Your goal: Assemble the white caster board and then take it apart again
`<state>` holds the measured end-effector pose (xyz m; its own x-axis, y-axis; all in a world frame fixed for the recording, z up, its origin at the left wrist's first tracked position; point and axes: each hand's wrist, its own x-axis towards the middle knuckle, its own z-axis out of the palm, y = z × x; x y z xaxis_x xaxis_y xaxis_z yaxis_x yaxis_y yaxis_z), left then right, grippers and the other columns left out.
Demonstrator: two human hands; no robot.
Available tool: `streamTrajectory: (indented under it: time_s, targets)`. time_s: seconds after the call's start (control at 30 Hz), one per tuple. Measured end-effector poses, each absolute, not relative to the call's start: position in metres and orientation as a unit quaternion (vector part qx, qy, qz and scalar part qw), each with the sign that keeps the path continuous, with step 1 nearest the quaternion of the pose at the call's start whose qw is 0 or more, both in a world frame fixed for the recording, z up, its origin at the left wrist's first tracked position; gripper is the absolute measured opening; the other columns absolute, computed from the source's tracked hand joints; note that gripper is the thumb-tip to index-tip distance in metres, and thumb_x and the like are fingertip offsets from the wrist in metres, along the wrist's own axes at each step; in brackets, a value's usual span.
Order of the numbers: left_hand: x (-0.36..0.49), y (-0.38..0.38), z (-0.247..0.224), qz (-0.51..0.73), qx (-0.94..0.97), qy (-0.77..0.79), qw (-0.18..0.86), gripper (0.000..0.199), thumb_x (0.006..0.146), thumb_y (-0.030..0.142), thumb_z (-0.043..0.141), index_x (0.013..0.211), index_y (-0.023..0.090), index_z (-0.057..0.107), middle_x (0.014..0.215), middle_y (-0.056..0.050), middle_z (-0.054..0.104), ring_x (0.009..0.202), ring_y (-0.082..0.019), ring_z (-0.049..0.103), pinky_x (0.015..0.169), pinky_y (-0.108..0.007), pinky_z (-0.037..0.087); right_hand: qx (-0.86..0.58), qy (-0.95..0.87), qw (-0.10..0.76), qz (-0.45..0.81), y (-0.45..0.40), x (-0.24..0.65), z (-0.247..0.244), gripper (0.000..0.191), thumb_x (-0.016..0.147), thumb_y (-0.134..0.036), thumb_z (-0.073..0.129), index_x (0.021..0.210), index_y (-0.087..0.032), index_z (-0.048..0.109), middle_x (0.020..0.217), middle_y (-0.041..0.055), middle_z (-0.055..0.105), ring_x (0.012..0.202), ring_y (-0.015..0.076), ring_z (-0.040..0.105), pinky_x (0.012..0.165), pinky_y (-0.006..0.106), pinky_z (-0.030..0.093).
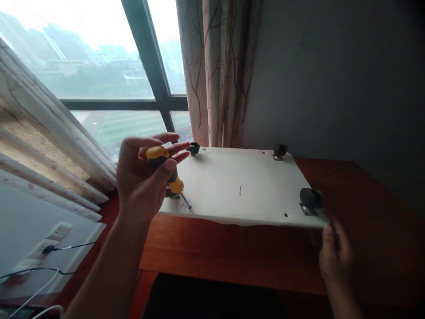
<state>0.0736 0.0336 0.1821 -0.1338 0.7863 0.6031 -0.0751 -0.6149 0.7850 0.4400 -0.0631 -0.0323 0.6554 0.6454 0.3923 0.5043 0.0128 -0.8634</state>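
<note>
"So, how far along is it?"

"Casters (312, 198) stand near all four corners of the white board (229, 186), mid-frame on the reddish table (212, 248); the mounting looks mostly done, though how tight each sits I can't tell."

"And the hands?"

"Left of centre, the left hand (141, 184) grasps a screwdriver (177, 184), tip near the near-left caster (171, 193), perhaps unfinished; lower right, the right hand (337, 252) has its thumb by the board's edge, any grip underneath unclear"

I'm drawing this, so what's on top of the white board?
The white board has four black wheels near its corners, small holes and dark marks. The left hand, holding a screwdriver, covers part of the near-left wheel, so that part can't be seen.
</note>
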Motion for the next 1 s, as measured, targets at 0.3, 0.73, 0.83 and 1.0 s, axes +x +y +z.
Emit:
streamTrajectory:
  time_s: [0.3, 0.73, 0.83, 1.0]
  targets:
    - [0.073, 0.040, 0.170, 0.705, 0.566, 0.236, 0.357, 0.029, 0.093, 0.044, 0.059, 0.113, 0.026, 0.070, 0.100, -0.008, 0.069, 0.081, -0.020, 0.064, 0.077, -0.037, 0.056, -0.711, -0.402, 0.574, 0.056, -0.064, 0.437, -0.029, 0.068, 0.094, -0.063, 0.047, 0.136, -0.012, 0.061, 0.134, 0.0182, 0.063, 0.124, 0.0352, 0.058, 0.103, 0.049, 0.043]
    - [0.077, 0.036, 0.176, 0.694, 0.613, 0.274, 0.259, 0.023, 0.079, 0.029, 0.082, 0.099, 0.029, 0.070, 0.105, -0.003, 0.069, 0.083, -0.020, 0.070, 0.082, -0.041, 0.060, -0.705, -0.409, 0.576, 0.057, -0.063, 0.438, -0.029, 0.066, 0.095, -0.062, 0.046, 0.136, -0.012, 0.061, 0.132, 0.0177, 0.064, 0.122, 0.0354, 0.058, 0.103, 0.049, 0.042]
    - [0.076, 0.042, 0.176, 0.706, 0.625, 0.279, 0.181, 0.031, 0.072, 0.018, 0.086, 0.097, 0.031, 0.072, 0.101, -0.001, 0.063, 0.083, -0.017, 0.064, 0.082, -0.036, 0.055, -0.705, -0.401, 0.582, 0.061, -0.063, 0.436, -0.026, 0.067, 0.095, -0.062, 0.048, 0.135, -0.010, 0.061, 0.127, 0.0180, 0.066, 0.121, 0.0355, 0.058, 0.102, 0.049, 0.042]
    - [0.078, 0.042, 0.176, 0.676, 0.659, 0.303, 0.128, 0.023, 0.085, 0.035, 0.076, 0.108, 0.032, 0.076, 0.115, -0.005, 0.063, 0.094, -0.022, 0.063, 0.089, -0.041, 0.055, -0.706, -0.407, 0.576, 0.062, -0.063, 0.439, -0.030, 0.066, 0.094, -0.063, 0.046, 0.136, -0.013, 0.060, 0.134, 0.0173, 0.063, 0.122, 0.0357, 0.058, 0.101, 0.050, 0.043]
